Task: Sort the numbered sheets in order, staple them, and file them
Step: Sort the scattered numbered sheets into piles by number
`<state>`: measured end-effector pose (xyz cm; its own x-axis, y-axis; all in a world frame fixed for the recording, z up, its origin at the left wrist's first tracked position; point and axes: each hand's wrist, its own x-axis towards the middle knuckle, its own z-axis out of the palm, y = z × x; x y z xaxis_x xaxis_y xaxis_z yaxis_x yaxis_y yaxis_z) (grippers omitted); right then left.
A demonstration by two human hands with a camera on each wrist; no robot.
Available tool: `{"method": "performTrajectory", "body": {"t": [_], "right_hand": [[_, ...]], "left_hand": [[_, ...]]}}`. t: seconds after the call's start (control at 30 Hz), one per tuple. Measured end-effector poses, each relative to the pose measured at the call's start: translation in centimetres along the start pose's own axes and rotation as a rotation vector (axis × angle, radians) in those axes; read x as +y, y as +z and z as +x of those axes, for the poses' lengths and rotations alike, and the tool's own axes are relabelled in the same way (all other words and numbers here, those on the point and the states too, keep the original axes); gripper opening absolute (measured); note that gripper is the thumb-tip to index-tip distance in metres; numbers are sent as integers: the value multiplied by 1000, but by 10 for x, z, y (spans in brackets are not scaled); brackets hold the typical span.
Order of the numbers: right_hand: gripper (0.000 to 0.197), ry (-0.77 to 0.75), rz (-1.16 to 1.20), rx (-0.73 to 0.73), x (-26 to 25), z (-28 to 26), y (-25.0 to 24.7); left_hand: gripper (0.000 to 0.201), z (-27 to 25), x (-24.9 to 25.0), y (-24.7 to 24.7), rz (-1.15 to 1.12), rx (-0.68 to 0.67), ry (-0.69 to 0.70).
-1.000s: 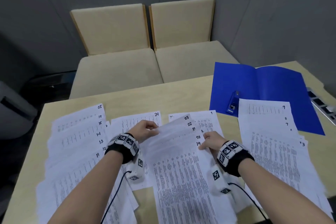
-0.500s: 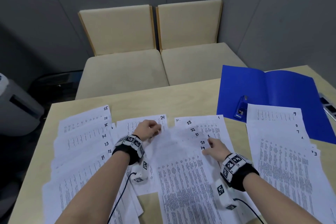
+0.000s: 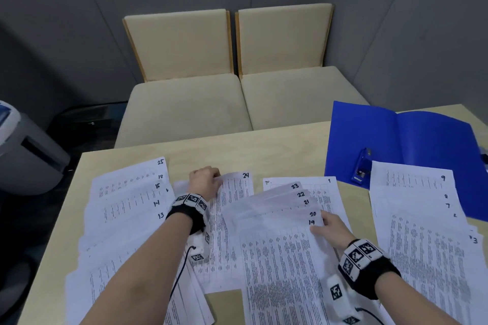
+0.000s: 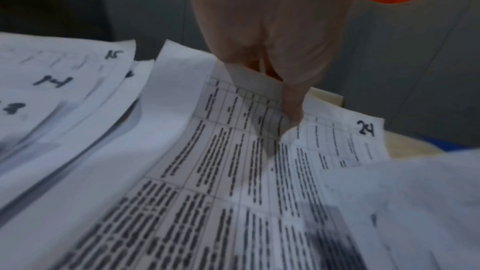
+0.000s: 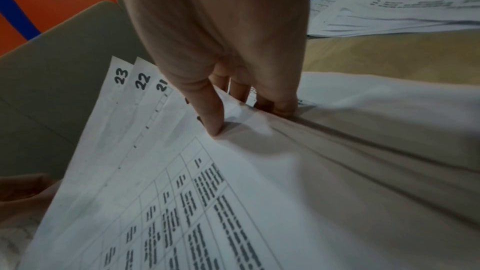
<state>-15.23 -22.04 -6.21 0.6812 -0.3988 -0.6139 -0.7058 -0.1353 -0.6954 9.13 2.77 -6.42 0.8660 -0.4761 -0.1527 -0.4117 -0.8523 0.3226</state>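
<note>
- Paper over most of the near half of the table (image 3: 264, 148), in three groups and two single sheets.
- Pinched sheet 24 (image 3: 235, 192) (image 4: 337, 141) at its top edge with the left hand (image 3: 204, 179) (image 4: 272, 38): fingers curled, thumb closed down on the paper, which buckled just beside the thumb.
- Lay lengthwise between the left pile (image 3: 126, 206) and the fan of sheets (image 3: 280, 245) (image 5: 182, 171), its right side partly covered by the fan.
- Gripped the fan at its right edge with the right hand (image 3: 331, 229) (image 5: 221, 38), thumb pressed on the top page beside the numbers 19 and 20, the other fingers curled under the edge.
- Showed 23, 22, 21, 20 and 19 stepped down the top right corners, 19 uppermost.
- Rested over sheet 1 (image 3: 324, 190), whose top and right margins showed behind the fan.
- Read 25, 18, 15, 14 and 13 on the left pile, loosely staggered under the left forearm.
- Read 9, 8, 7 and 3 on the right pile (image 3: 422, 219), its far edge overlapping the folder (image 3: 422, 140).
- Lay open and flat at the far right of the table, blue, with a blue stapler (image 3: 360, 166) on its left leaf, just beside the right pile's top corner.
- Stood two cream chairs (image 3: 184, 113) side by side beyond the far edge of the table.
</note>
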Motion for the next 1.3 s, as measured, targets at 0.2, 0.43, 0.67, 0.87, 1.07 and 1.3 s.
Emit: {"method": "performTrajectory", "body": {"t": [0.2, 0.43, 0.67, 0.87, 1.07, 1.3], "right_hand": [[26, 25, 147, -44, -17, -8, -3], [33, -62, 253, -134, -54, -8, 21], [32, -130, 243, -64, -81, -1, 52], [20, -42, 117, -37, -81, 11, 61], [7, 38, -5, 14, -75, 28, 73], [19, 48, -339, 220, -83, 29, 78]], "left_hand": [[20, 8, 6, -27, -270, -79, 85], [17, 13, 37, -89, -234, -4, 249], [15, 5, 38, -105, -269, -145, 281], [11, 2, 28, -89, -366, -213, 159], [17, -3, 24, -78, -394, -70, 70], [36, -57, -8, -25, -543, 350, -321]]}}
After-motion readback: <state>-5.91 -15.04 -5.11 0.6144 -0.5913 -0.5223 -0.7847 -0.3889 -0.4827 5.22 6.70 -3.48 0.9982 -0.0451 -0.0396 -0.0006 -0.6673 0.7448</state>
